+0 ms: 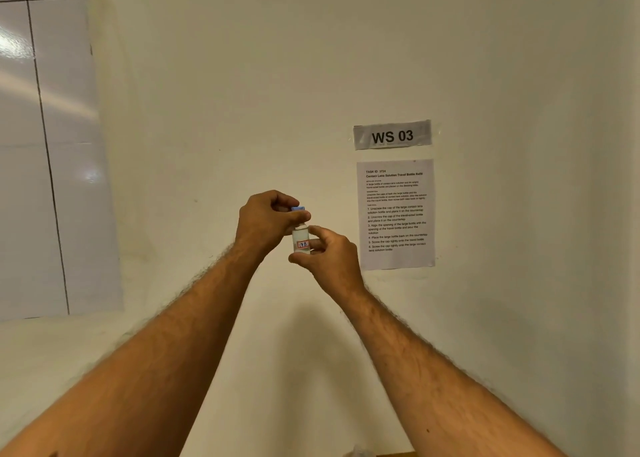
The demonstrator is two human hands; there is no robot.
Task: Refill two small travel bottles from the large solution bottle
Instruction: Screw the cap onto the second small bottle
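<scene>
A small clear travel bottle with a red-framed white label is held upright in the air in front of the wall, at the middle of the view. My right hand grips its body from the right and below. My left hand is closed over its top, fingers pinching the blue cap, which sits on or just above the neck. The large solution bottle and the second travel bottle are out of view.
A cream wall fills the view. A "WS 03" sign and a printed task sheet hang at the right. A whiteboard hangs at the left. A thin strip of tabletop shows at the bottom edge.
</scene>
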